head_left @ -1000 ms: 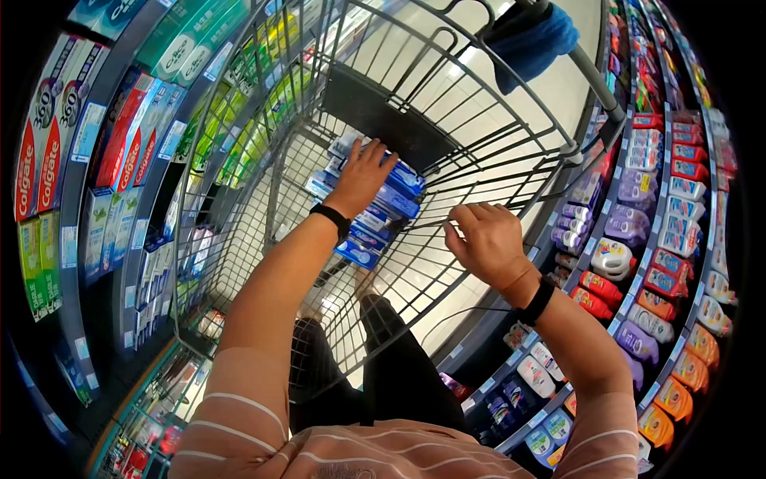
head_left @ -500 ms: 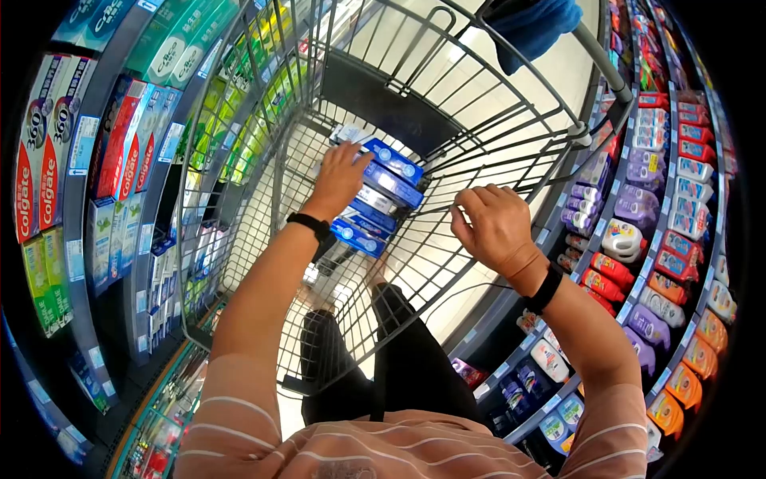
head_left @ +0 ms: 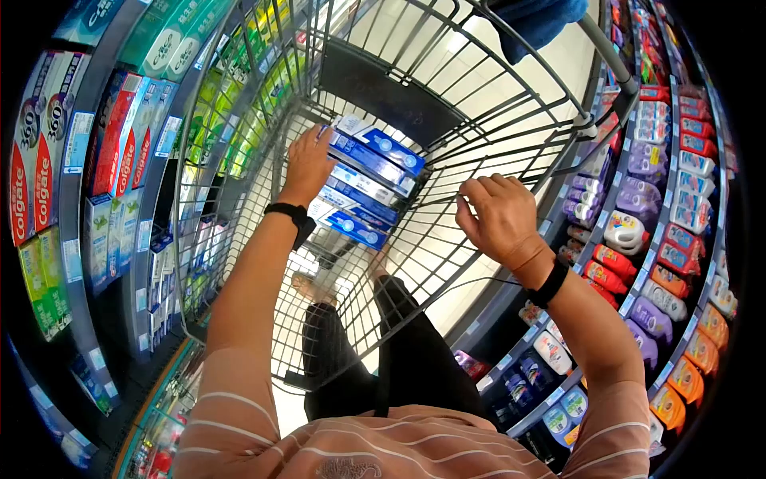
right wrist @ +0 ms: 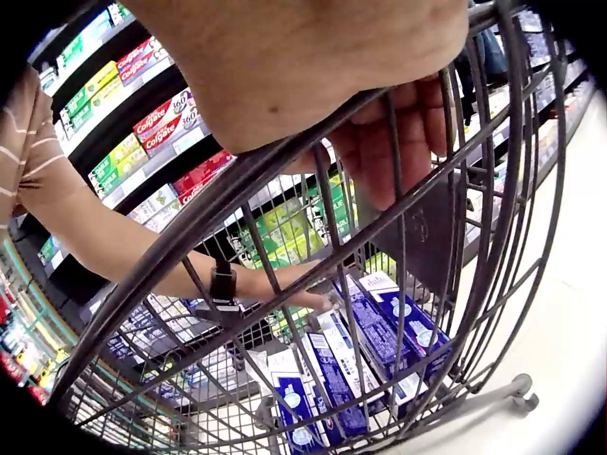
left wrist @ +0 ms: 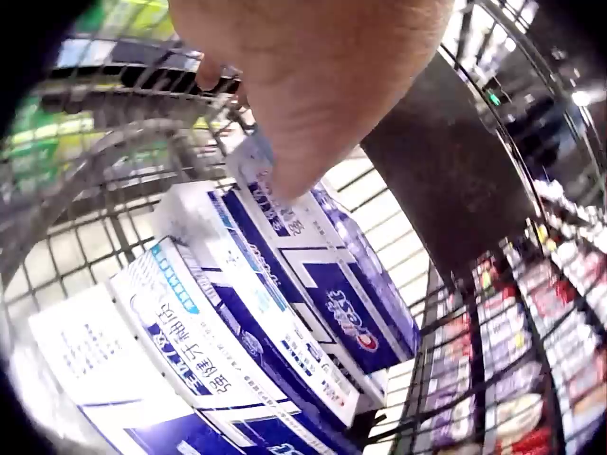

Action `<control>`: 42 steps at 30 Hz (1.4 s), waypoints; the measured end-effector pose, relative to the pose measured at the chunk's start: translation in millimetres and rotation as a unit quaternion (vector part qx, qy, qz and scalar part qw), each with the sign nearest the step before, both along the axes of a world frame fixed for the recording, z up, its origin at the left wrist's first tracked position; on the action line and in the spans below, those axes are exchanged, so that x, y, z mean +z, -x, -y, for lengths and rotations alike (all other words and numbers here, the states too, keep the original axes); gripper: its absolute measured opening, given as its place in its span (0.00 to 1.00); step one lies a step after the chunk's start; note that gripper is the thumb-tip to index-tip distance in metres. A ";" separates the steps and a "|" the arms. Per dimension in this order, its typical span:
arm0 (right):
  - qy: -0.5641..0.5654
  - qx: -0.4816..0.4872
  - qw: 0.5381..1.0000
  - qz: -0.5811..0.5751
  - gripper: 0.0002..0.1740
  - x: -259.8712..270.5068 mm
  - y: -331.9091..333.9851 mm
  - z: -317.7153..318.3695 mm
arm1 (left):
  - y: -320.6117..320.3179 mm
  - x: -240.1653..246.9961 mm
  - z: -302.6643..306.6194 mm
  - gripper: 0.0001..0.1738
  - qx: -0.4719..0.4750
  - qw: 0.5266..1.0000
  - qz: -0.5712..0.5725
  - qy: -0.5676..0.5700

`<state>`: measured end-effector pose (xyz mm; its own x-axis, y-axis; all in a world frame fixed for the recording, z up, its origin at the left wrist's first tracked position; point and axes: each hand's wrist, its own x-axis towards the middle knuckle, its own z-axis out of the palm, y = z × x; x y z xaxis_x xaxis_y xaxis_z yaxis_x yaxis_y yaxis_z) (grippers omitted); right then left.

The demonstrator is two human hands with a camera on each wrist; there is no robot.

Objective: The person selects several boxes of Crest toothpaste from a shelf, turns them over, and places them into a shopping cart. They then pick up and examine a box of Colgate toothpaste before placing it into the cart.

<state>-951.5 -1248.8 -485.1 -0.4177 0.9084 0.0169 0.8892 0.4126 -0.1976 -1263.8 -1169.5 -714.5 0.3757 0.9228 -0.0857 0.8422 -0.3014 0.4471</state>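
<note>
Touching boxes [head_left: 369,182] inside the cart [head_left: 391,89], the left hand [head_left: 309,166] has fingers outstretched; the right hand [head_left: 504,219] hangs loosely curled at the cart's side.

The short-sleeved, white-striped shirt [head_left: 415,439] is pinkish brown, worn with black trousers [head_left: 427,351] and black wristbands [head_left: 550,285].

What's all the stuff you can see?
Shopping cart: one, grey, centre
Crest boxes: about five, blue and white, inside cart
Soft item: one, blue, top
Shelves: several, dark grey, both sides
Colgate boxes: several, red and white, left
Other boxes: many, mostly green, left
Bottles: many, mixed colours, right
Wristbands: two, black, on wrists
Shirt: one, pinkish with white stripes, bottom
Trousers: one pair, black, bottom
Left hand: one, at Crest boxes' ends
Right hand: one, over cart's right side
</note>
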 end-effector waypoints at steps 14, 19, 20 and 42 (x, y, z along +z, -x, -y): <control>-0.012 0.000 1.000 -0.019 0.08 -3.2 -0.8 2.3 | 5.9 -18.7 65.3 0.37 0.114 0.960 -0.001 0.254; -0.013 0.002 1.000 -0.020 0.07 -3.2 -0.2 2.5 | -17.0 -10.9 64.4 0.41 -0.199 0.978 -0.014 0.067; -0.012 0.002 1.000 -0.022 0.07 -3.3 -0.1 3.0 | -24.1 -14.2 65.4 0.42 -0.241 0.967 -0.032 0.073; -0.028 -0.005 0.999 -0.033 0.08 -0.5 4.9 2.8 | -66.4 -25.9 64.5 0.41 -0.366 0.894 -0.259 -0.012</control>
